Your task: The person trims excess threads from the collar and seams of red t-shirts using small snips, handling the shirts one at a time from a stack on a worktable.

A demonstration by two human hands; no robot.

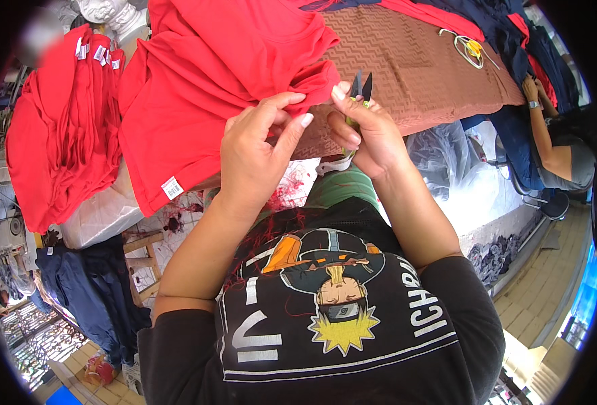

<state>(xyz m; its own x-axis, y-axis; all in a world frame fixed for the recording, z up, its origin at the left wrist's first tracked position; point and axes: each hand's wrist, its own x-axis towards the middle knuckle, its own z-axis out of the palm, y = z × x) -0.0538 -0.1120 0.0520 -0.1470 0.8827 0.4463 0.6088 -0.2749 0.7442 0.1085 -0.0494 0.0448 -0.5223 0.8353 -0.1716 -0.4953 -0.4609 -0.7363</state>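
Note:
A red garment (197, 101) with a white tag near its lower corner is spread over the brown patterned cloth (406, 74) in front of me. My left hand (258, 142) is curled at a folded edge of it, forefinger on the fabric and thumb just below. On the other side of that fold, my right hand (373, 131) touches the edge with its thumb tip. The same hand grips small scissors (367, 86), with dark, parted blades pointing away from me and a yellow-green handle partly hidden by the fingers.
Left, several red garments (69, 142) with white tags hang in a pile, above dark navy clothing (93, 290) beside a wooden stool (147, 260). A yellow item with white cord (472, 48) lies far right. Beyond the clear plastic (440, 158), another person's hand (531, 91) touches dark fabric.

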